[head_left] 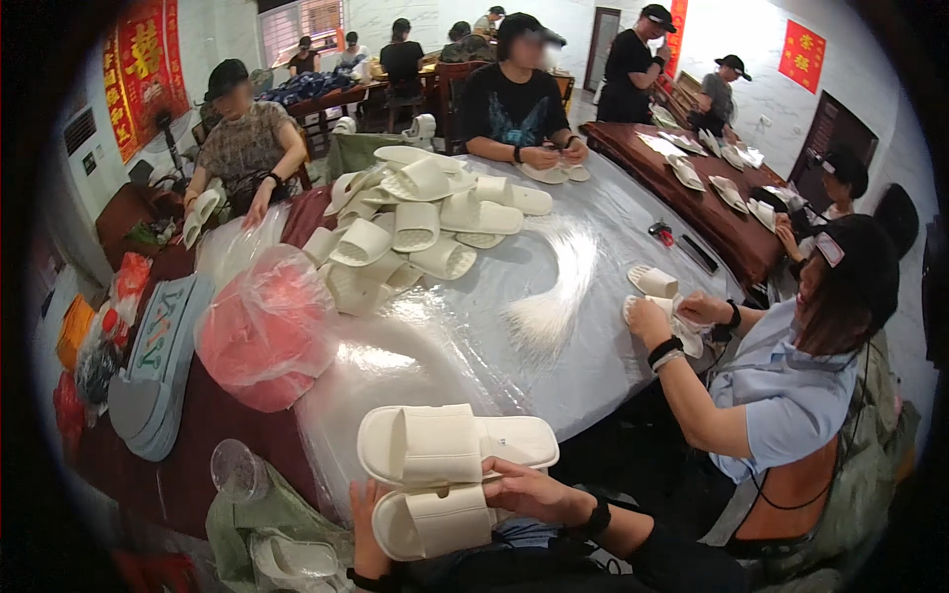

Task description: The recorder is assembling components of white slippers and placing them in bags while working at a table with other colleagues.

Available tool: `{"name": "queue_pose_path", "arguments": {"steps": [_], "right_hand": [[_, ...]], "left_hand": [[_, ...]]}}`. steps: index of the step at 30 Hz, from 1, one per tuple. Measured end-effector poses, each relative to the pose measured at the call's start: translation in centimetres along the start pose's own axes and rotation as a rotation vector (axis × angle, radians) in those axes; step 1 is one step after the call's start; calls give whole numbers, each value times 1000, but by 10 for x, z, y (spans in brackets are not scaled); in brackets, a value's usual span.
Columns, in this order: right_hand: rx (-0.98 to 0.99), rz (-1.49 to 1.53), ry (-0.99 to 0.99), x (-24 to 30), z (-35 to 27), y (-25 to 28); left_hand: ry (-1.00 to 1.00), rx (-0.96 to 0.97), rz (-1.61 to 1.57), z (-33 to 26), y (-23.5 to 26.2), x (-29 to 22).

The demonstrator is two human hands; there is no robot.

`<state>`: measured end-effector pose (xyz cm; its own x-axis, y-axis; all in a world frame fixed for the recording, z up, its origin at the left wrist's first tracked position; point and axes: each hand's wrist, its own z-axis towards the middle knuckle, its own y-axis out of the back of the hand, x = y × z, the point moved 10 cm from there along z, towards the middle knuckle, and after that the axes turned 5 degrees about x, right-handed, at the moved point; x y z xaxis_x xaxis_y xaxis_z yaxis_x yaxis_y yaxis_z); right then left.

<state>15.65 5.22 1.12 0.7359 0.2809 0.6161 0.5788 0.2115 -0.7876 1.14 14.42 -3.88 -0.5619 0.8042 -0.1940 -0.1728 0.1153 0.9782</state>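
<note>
Close in front of me are two cream slide slippers, one beyond the other, toes to the left. My left hand [368, 529] is at the toe of the nearer slipper [450, 524], supporting it, with part of its fingers hidden behind the sole. My right hand [534, 491] grips that slipper near its strap, fingertips reaching the gap between the pair. A small dark notch shows on the strap's upper edge. The farther slipper [435, 445] rests on the plastic-covered table [395, 381], its strap and heel facing up.
A heap of cream slippers [415, 225] stands mid-table, beside a bundle of white strands [554, 296]. A pink plastic bag [267, 331] and stacked grey-blue soles [153, 381] lie left. A person in light blue [791, 381] handles slippers at right. A green sack [262, 524] sits below left.
</note>
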Motion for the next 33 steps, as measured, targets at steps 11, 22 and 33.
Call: {"name": "queue_pose_path", "arguments": {"steps": [11, 22, 33], "right_hand": [[-70, 24, -77, -16, -23, 7], [99, 175, -167, -48, -45, -1], [94, 385, -40, -36, -49, 6]], "left_hand": [[-45, -17, -203, 16, 8, -8], [117, -58, -1002, 36, 12, 25], [-141, -160, -168, 36, 71, -20]]}}
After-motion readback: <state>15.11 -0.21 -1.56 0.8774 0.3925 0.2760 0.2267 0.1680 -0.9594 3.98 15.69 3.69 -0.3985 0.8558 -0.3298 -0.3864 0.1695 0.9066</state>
